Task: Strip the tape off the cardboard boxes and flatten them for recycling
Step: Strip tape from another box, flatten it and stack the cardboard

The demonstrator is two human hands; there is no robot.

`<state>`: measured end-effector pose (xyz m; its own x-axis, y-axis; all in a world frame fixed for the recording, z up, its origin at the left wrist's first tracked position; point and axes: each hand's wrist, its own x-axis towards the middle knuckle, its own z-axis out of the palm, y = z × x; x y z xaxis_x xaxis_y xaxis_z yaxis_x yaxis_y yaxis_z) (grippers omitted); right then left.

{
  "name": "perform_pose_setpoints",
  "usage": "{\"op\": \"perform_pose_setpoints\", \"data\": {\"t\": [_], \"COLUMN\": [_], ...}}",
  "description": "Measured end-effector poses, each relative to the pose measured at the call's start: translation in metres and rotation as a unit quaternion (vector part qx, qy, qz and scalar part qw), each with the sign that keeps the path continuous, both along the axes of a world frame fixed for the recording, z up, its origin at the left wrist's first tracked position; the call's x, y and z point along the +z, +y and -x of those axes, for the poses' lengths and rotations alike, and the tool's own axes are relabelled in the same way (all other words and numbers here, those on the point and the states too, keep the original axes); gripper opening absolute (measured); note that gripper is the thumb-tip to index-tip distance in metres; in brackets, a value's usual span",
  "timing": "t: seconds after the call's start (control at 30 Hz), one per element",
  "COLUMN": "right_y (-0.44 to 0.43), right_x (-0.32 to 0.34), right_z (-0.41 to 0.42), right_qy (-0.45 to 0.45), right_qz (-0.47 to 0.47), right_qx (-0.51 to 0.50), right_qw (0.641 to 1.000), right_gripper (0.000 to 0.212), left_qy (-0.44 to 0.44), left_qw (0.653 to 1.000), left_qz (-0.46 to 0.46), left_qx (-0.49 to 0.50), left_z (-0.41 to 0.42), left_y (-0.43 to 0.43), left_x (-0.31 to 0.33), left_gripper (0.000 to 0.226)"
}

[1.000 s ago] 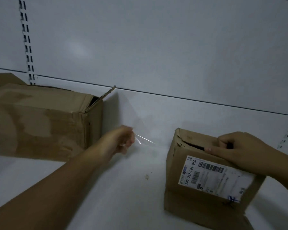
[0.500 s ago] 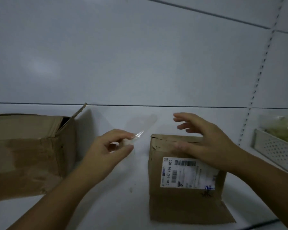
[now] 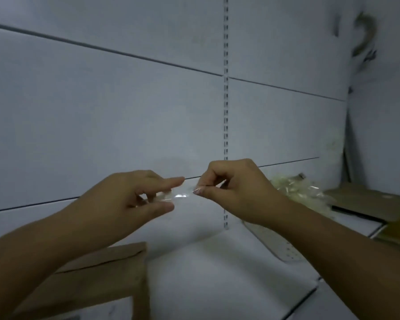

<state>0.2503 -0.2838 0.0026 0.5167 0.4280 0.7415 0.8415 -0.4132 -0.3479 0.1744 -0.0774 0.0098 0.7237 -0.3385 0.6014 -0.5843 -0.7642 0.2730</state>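
Observation:
A short strip of clear tape [image 3: 182,195] stretches between my two hands, raised in front of the white back panel. My left hand [image 3: 134,199] pinches its left end between thumb and fingers. My right hand [image 3: 236,188] pinches the right end with thumb and forefinger. Below my left forearm, the small cardboard box [image 3: 106,280] stands on the white shelf [image 3: 217,273], its top corner showing; its label is mostly out of view.
A slotted upright [image 3: 225,112] runs down the back panel. At right, a white perforated tray [image 3: 284,250] holds a heap of crumpled clear tape [image 3: 296,188]. Flattened cardboard [image 3: 365,202] lies at the far right beside the side wall.
The view swung right and up, so the big box left the frame. My right hand left the small box and took hold of the tape's free end.

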Motion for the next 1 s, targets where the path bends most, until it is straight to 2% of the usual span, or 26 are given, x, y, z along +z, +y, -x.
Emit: {"op": "perform_pose_setpoints", "data": {"t": [0.07,0.17,0.3,0.4,0.5,0.6,0.73,0.8,0.87,1.0], "right_y": [-0.049,-0.119,-0.190,-0.220,-0.234,-0.237,-0.232,-0.224,-0.219,-0.222], "right_x": [0.007,0.014,0.014,0.008,0.002,-0.010,-0.026,-0.040,-0.059,-0.076], "right_z": [-0.024,-0.059,-0.107,-0.147,-0.188,-0.216,-0.225,-0.228,-0.231,-0.235], "right_qy": [-0.008,-0.013,-0.047,-0.059,-0.021,0.090,0.144,0.176,0.231,0.312], "right_qz": [0.022,0.002,-0.019,0.015,0.100,0.197,0.152,0.233,0.284,0.272], "right_qx": [-0.047,-0.107,-0.192,-0.263,-0.318,-0.287,-0.148,-0.109,-0.074,-0.041], "right_qw": [0.999,0.994,0.980,0.963,0.943,0.933,0.967,0.950,0.928,0.909], "right_gripper": [0.008,0.005,0.007,0.009,0.012,0.033,0.049,0.058,0.056,0.047], "left_qy": [-0.025,-0.085,-0.139,-0.142,-0.070,0.068,0.125,0.153,0.174,0.232], "left_qw": [0.999,0.995,0.987,0.986,0.992,0.996,0.991,0.988,0.984,0.969], "left_qz": [-0.015,-0.033,-0.064,-0.082,-0.100,-0.050,-0.019,0.003,0.012,0.077], "left_qx": [-0.015,-0.026,-0.038,-0.026,0.012,0.039,0.041,0.035,0.037,0.022], "left_z": [-0.030,-0.074,-0.138,-0.191,-0.244,-0.282,-0.314,-0.322,-0.329,-0.336], "left_y": [-0.033,-0.086,-0.155,-0.193,-0.219,-0.235,-0.243,-0.239,-0.236,-0.236], "left_x": [0.006,0.017,0.021,0.013,-0.003,-0.030,-0.062,-0.075,-0.088,-0.102], "left_gripper": [0.033,0.025,0.022,0.022,0.022,0.024,0.025,0.027,0.029,0.029]}}
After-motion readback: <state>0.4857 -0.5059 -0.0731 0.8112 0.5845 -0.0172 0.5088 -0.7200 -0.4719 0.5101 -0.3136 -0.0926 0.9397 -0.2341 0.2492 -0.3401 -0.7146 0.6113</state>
